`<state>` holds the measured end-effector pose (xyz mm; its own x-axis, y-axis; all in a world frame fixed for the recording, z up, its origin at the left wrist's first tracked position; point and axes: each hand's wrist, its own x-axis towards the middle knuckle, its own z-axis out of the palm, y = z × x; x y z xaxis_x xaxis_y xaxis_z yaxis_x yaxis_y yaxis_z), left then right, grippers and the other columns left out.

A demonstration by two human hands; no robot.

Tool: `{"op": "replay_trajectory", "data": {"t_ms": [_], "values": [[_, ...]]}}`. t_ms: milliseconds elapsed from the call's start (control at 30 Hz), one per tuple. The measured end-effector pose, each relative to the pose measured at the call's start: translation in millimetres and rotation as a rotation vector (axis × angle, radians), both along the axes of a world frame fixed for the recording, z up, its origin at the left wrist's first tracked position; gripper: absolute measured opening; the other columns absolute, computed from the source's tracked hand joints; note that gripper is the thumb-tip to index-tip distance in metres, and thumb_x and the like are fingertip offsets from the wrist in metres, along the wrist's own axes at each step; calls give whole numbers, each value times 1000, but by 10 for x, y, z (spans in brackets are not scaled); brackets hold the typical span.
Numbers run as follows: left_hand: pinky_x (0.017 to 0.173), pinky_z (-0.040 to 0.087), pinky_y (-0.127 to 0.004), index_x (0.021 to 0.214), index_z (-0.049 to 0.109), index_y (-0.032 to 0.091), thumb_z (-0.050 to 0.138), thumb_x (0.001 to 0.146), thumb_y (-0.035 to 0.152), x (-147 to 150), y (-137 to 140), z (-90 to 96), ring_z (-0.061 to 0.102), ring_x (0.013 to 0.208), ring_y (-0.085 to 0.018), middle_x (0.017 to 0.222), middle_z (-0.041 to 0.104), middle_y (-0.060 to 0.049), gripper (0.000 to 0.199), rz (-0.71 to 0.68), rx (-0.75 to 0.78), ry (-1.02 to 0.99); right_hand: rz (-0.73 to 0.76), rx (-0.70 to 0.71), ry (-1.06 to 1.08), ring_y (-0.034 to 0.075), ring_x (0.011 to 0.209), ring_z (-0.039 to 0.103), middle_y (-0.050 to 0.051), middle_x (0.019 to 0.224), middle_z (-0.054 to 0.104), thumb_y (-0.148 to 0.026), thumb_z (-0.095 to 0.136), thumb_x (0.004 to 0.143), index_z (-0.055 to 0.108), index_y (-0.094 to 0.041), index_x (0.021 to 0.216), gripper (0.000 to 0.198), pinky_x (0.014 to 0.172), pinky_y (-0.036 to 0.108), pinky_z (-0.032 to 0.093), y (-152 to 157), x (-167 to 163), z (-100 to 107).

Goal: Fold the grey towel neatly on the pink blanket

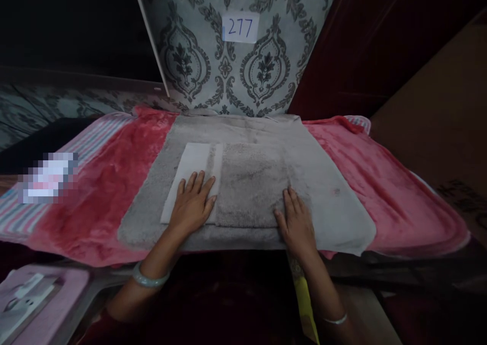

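Note:
A large grey towel [323, 182] lies spread over a red blanket [110, 193] on a table. On top of it sits a smaller folded grey cloth [249, 182], with a white strip [192, 160] showing along its left side. My left hand [193, 203] lies flat, fingers apart, on the white strip at the cloth's left edge. My right hand [297, 223] presses flat on the near right corner of the folded cloth. Neither hand grips anything.
A patterned grey wall panel [236, 66] with a paper label reading 277 [240, 28] stands behind the table. A pink box [38, 299] sits at the lower left. A striped cloth [87, 142] lies under the blanket's left side. A yellow strip [306, 304] hangs below my right wrist.

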<state>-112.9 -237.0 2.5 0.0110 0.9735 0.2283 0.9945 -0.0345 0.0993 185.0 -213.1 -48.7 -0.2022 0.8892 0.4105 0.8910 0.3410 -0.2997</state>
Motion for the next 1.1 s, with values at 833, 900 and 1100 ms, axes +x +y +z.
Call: {"op": "replay_trajectory", "data": {"t_ms": [833,900,1100], "values": [[76,56,-33,129,64,13,81,68,40,-1040,433,186,71,91,-25,102,76,-11,68,331,-25,-1372,-150,-322,243,31,118,63,18,127,67,-44,50,90,52,-9,146,66,103,44,48,1135,83,306],[73,54,-30,122,66,12,85,65,33,-1027,523,210,71,83,-23,95,76,-9,64,325,-38,-1454,-160,-370,297,33,120,63,19,128,67,-45,54,87,54,-10,145,67,104,45,48,1274,45,326],[59,53,-31,85,72,9,87,63,33,-1023,742,246,67,57,-22,68,73,-9,36,286,-189,-1620,-126,-484,653,34,124,61,22,134,63,-44,65,78,60,-5,138,72,107,44,47,1575,32,247]]}}
